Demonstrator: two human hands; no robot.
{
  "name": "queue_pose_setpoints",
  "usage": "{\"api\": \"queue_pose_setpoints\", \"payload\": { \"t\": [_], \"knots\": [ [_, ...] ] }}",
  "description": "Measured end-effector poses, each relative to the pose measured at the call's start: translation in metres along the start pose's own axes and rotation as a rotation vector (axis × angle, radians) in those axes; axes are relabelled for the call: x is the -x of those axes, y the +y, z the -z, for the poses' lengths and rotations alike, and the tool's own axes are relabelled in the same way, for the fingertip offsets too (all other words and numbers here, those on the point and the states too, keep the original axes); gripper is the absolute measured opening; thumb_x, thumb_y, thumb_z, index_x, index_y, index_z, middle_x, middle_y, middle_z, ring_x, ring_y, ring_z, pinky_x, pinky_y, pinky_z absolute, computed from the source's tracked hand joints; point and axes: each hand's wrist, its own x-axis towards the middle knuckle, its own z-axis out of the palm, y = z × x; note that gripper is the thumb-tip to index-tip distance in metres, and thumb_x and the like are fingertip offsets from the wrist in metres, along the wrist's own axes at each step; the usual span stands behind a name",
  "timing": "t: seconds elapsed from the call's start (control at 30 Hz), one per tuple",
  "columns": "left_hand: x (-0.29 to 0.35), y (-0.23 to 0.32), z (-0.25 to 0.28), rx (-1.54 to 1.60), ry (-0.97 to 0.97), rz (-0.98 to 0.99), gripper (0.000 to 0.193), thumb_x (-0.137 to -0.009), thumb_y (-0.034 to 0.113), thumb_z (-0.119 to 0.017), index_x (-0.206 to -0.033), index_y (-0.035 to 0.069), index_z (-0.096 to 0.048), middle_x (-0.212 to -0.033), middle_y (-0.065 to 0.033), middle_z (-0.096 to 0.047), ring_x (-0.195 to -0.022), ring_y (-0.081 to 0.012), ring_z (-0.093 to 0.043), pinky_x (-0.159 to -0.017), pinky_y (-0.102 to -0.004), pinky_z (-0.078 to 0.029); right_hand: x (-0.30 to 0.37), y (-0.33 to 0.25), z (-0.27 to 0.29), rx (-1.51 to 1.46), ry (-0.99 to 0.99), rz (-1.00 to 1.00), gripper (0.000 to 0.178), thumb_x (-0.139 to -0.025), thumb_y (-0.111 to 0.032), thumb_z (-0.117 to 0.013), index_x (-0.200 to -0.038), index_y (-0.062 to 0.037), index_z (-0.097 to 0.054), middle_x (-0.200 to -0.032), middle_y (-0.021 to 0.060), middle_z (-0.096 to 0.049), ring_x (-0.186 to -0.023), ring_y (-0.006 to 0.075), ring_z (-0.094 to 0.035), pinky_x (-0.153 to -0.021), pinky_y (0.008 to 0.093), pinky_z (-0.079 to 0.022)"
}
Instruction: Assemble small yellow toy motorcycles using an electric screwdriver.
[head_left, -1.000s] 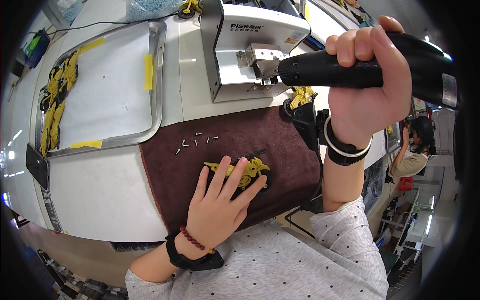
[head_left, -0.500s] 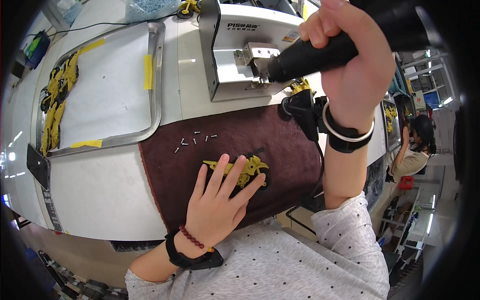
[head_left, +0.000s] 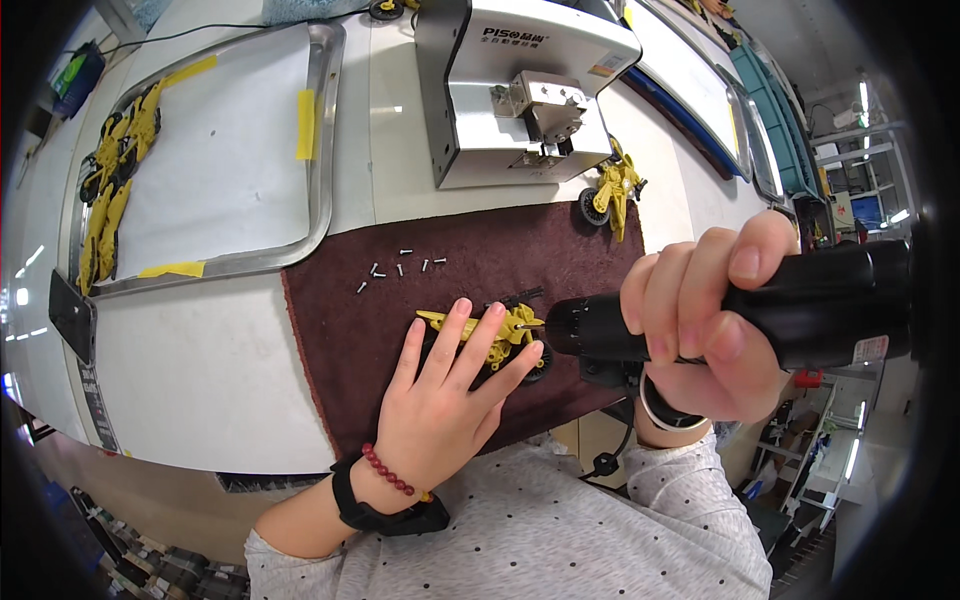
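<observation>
A yellow and black toy motorcycle (head_left: 508, 328) lies on its side on a dark red-brown cloth (head_left: 350, 320). My left hand (head_left: 440, 375) rests over it with fingers stretched out and spread, pressing it to the cloth. In my right hand (head_left: 715, 320), closed round its body, is a black electric screwdriver (head_left: 825, 300) held nearly level. Its tip points left at the toy's upper right part; whether it sits in a screw there I cannot tell. Several small silver screws (head_left: 401, 270) lie loose on the cloth, beyond my left hand.
A silver screw-feeding machine (head_left: 540, 90) stands behind the cloth, with another yellow toy motorcycle (head_left: 615, 190) to its right. On the left, a metal tray (head_left: 325, 150) lined with white paper bears several yellow toy motorcycles (head_left: 115, 180). A dark phone-like slab (head_left: 72, 325) stands by the tray.
My right hand has brought the screwdriver down from the feeding machine to the toy motorcycle. My left hand stays on the toy. The view has shifted slightly.
</observation>
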Motion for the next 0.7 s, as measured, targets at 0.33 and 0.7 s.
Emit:
{"api": "queue_pose_setpoints", "payload": {
  "t": [0.33,0.7],
  "knots": [
    [0.001,0.0,-0.002,0.014,0.007,0.012,0.046,-0.077,0.022,-0.068,-0.122,0.03,-0.063,-0.146,-0.0094,-0.04,-0.134,-0.0354,-0.036,-0.105,-0.0578,-0.033,0.003,0.001,-0.007,0.058,0.047,-0.043,0.031,-0.085,-0.009,-0.064,-0.108,-0.0086,-0.043,-0.068,0.0028,-0.052,-0.055,0.0148,-0.05,-0.057,0.0317,-0.041],
    [0.001,-0.001,-0.003,0.026,0.025,-0.002,0.041,-0.076,0.022,-0.068,-0.117,0.027,-0.066,-0.145,-0.0099,-0.04,-0.133,-0.036,-0.037,-0.104,-0.0577,-0.033,0.007,0.008,-0.01,0.087,-0.009,0.024,0.031,-0.083,-0.006,-0.066,-0.102,-0.0092,-0.043,-0.067,0.0033,-0.052,-0.054,0.0154,-0.052,-0.057,0.0321,-0.042]
  ]
}}
